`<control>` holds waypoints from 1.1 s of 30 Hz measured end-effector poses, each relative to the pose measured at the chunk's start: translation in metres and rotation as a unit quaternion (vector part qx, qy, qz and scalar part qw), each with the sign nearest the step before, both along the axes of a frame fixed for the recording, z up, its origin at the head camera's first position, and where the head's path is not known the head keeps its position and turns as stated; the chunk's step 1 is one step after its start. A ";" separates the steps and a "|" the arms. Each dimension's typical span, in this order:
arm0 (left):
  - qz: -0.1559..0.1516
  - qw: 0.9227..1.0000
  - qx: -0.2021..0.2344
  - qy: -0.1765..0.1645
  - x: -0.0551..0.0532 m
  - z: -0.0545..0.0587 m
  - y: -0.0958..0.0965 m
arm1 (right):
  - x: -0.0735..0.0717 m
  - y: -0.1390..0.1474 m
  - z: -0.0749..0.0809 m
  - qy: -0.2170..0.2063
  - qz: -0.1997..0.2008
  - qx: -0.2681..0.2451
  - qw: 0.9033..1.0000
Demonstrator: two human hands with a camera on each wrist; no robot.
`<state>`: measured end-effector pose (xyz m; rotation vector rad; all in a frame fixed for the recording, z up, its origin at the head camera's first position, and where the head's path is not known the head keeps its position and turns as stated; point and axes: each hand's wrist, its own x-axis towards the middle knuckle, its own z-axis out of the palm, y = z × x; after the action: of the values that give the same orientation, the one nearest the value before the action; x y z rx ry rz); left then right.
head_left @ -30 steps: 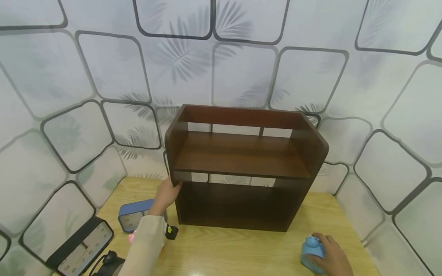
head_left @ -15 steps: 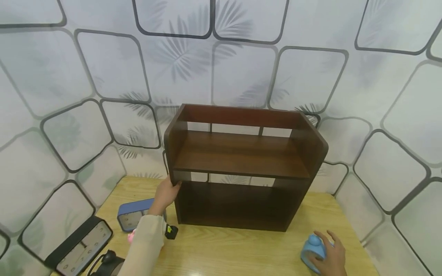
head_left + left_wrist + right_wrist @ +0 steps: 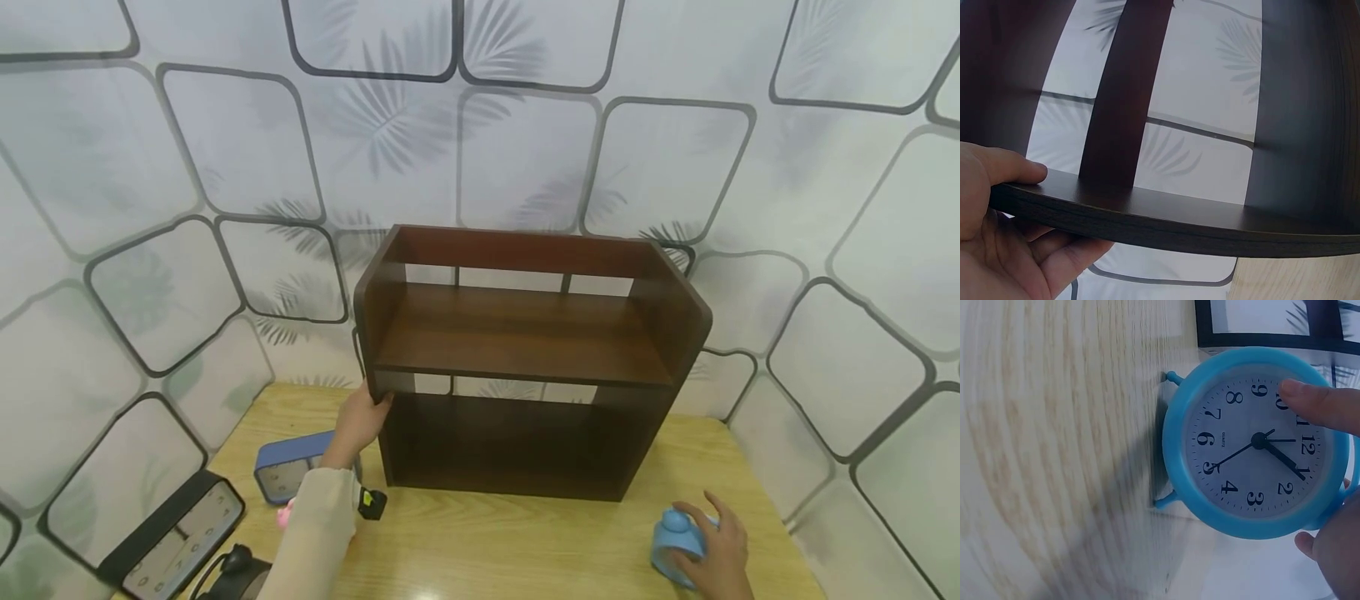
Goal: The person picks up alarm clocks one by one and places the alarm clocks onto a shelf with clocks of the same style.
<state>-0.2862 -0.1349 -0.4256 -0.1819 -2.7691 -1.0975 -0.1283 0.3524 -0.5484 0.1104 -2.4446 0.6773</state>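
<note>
A dark brown two-tier shelf stands on the wooden table. My left hand grips the front edge of its left side panel, thumb on the inner face and fingers round the outside; the left wrist view shows this hold on the panel closely. At the right, my right hand holds a light blue round alarm clock. In the right wrist view, the thumb lies on the front of the clock near the 10. The other fingers are mostly hidden behind it. Two small feet point toward the tabletop.
Left of the shelf sit a blue box-shaped item with a pale front and a similar black one. A small pink thing shows beside the left sleeve. A black item with a cable lies nearby. Patterned wall covering surrounds the table.
My right hand's fingers have lifted and spread somewhat at the clock, while its thumb stays at the front. The clock has barely shifted. My left hand keeps its hold on the shelf.
</note>
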 end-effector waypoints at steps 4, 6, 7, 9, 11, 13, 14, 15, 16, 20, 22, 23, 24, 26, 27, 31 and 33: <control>-0.002 1.000 0.001 0.001 0.000 0.000 0.000 | -0.001 0.002 -0.005 -0.007 0.020 -0.021 1.000; -0.002 1.000 0.000 0.004 0.000 0.000 0.000 | -0.002 0.002 -0.006 -0.004 0.037 -0.038 0.999; -0.001 1.000 0.000 0.004 0.000 0.000 0.000 | -0.002 0.002 -0.007 -0.002 0.042 -0.043 0.998; -0.002 1.000 0.002 0.001 0.000 0.001 0.000 | -0.002 0.001 -0.008 -0.005 0.036 -0.057 0.998; -0.001 1.000 0.003 0.001 0.000 0.001 0.000 | -0.001 0.000 -0.008 -0.018 0.023 -0.079 0.996; -0.002 1.000 0.005 -0.001 0.000 0.002 0.001 | 0.001 0.000 -0.009 -0.029 0.003 -0.105 0.994; -0.002 1.000 0.007 -0.001 0.000 0.002 0.001 | 0.002 0.000 -0.010 -0.030 -0.004 -0.125 0.992; -0.001 1.000 0.008 -0.002 0.000 0.002 0.001 | 0.003 -0.001 -0.011 -0.034 -0.009 -0.142 0.989; -0.001 1.000 0.008 -0.001 0.001 0.002 0.001 | 0.004 -0.002 -0.013 -0.035 -0.012 -0.162 0.986; -0.001 1.000 0.008 -0.004 0.002 0.001 0.001 | 0.006 -0.005 -0.020 -0.044 -0.030 -0.229 0.972; -0.001 1.000 0.009 -0.008 0.002 0.002 0.000 | 0.007 -0.003 -0.023 -0.064 -0.041 -0.265 0.961; -0.001 1.000 0.009 -0.010 0.003 0.002 0.000 | 0.007 -0.002 -0.024 -0.074 -0.048 -0.281 0.956; -0.001 1.000 0.008 -0.010 0.003 0.002 0.000 | 0.008 -0.001 -0.025 -0.089 -0.058 -0.297 0.949; 0.000 1.000 0.009 -0.014 0.003 0.002 0.000 | 0.009 0.002 -0.027 -0.132 -0.084 -0.320 0.935; 0.000 1.000 0.008 -0.014 0.003 0.002 0.000 | 0.009 0.004 -0.028 -0.160 -0.095 -0.327 0.927; -0.001 1.000 0.007 -0.015 0.002 0.002 0.001 | 0.010 0.010 -0.027 -0.252 -0.117 -0.339 0.899; -0.002 1.000 0.004 -0.013 0.002 0.003 0.001 | 0.010 0.012 -0.026 -0.279 -0.117 -0.339 0.891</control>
<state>-0.2839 -0.1335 -0.4231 -0.1720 -2.7879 -1.1203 -0.1181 0.3645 -0.5747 -0.7368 -2.4967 1.5681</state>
